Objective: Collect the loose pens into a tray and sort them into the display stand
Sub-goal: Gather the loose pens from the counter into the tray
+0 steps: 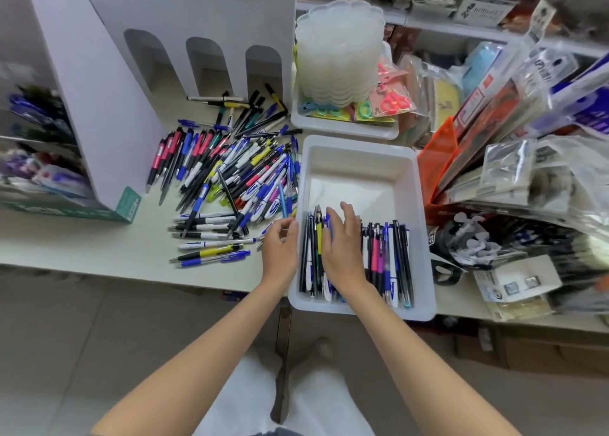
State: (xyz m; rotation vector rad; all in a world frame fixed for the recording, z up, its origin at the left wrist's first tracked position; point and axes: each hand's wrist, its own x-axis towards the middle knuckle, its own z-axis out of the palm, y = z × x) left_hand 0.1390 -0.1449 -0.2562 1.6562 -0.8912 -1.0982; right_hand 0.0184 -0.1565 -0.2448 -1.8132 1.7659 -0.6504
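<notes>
A: There was the white tray (357, 140) at the near edge of the table (99, 241). What was in it?
B: A row of pens (392, 257) against its six o'clock wall, lying side by side: black, blue, one yellow, a pink, a purple. The far half was bare white.
A: And the rest?
B: The loose pens (230, 172) sprawled at ten o'clock of the tray, a heap of blue, black, pink and yellow barrels. They lay at the foot of the display stand (108, 82), white card with three arched slots.
A: Hands?
B: The right hand (342, 247) lay flat on the row, fingers straight. The left hand (280, 251) sat at the tray's nine o'clock wall, fingers curled. Rim or pen, I couldn't tell what they gripped.
A: Any writing?
B: Blue logos on the white barrels, too small to read. The print on the stand's green strip (131, 204) and on the packets (527, 106) at two o'clock was blurred.
A: Anything hidden?
B: The right hand covered the middle pens, and the stand's top was cut off.
</notes>
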